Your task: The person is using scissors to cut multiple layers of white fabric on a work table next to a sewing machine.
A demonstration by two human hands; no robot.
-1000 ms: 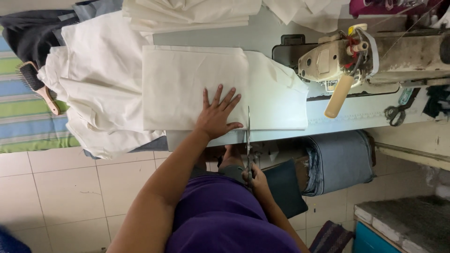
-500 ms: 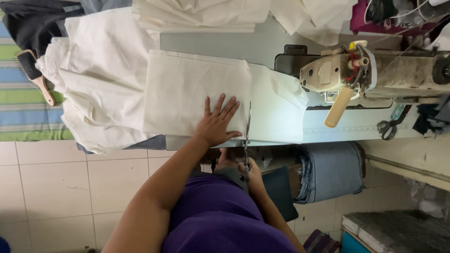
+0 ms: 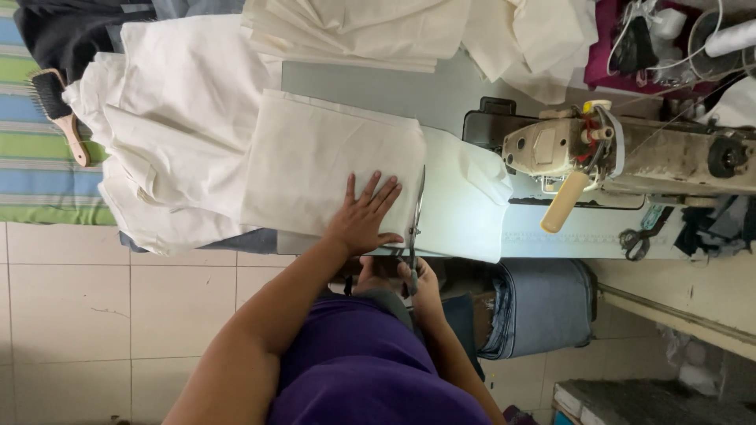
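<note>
Folded cream cloth lies flat near front edge of worktop. Left hand same as before: fingers spread wide, palm pressing cloth down, holding nothing. Scissors now reach a bit further along cloth's right side. Right hand, at front edge, closed round scissor handles. Cut looks only part way. Sewing machine at right edge. Cloth pile at back edge.

A single head-worn view looks steeply down (from close above) onto the sewing table and tiled floor.
</note>
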